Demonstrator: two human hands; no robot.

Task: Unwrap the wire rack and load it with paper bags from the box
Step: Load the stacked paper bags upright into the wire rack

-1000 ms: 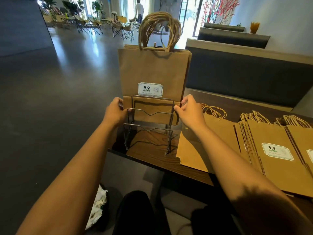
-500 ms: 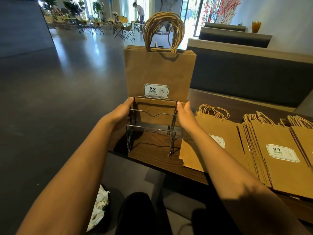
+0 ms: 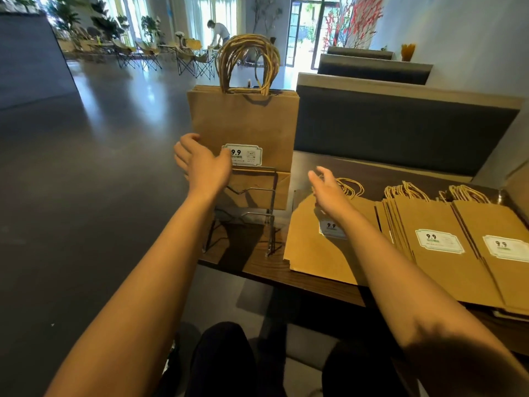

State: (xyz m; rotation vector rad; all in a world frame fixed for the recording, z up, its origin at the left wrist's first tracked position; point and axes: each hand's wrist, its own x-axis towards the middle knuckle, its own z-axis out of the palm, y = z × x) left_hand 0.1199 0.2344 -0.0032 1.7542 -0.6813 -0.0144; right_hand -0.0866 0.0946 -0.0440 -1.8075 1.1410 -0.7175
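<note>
Wooden table (image 3: pixel 252 270) at the edge of a bright café hall, wire rack (image 3: pixel 243 213) partly loaded with paper bags.

From the head camera, the rack stood at the table's left end with a bundle of upright bags (image 3: pixel 243 124) in its back slot. Both hands were spread and held nothing: the left hand (image 3: pixel 203 164) at the bundle's front, the right hand (image 3: pixel 329 190) over the flat bags (image 3: pixel 320 247) beside the rack. Loading looked under way; next would likely be gripping a flat stack and standing it in a free front slot.

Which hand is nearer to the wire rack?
Left. The left hand is over the rack's upper left corner; the right hand is off to its right, above flat bags.
</note>
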